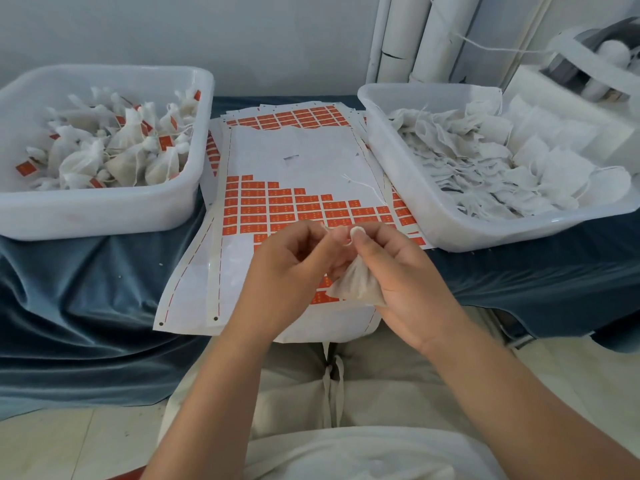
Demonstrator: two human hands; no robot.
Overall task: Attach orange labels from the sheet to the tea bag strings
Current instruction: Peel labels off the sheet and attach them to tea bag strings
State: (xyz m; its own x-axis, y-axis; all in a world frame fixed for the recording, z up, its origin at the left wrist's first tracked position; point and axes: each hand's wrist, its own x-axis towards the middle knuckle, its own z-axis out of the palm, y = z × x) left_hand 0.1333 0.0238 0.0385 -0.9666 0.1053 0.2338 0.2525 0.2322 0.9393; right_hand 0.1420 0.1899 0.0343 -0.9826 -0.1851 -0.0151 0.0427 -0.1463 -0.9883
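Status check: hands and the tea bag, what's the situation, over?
Right hand grips small white mesh tea bag; left hand pinches its top. No orange label seen on it. White label sheet beneath; nothing blocking.

Centre frame: right hand point(398, 271) grips a tea bag point(356, 284); left hand point(291, 271) pinches at its top. Label sheet point(277, 202) beneath, partly stripped. Upper left bin point(104, 209): labelled bags. Upper right bin point(450, 223): unlabelled bags.

The tea bag point(356, 287) we pinch is off-white, tinged beige. Just beyond our grip, the white sheet point(311, 157) bears a stepped grid of orange labels point(277, 206) and red dashed edge lines. Under it we see dark blue cloth point(86, 289); either side, white bins point(104, 216).
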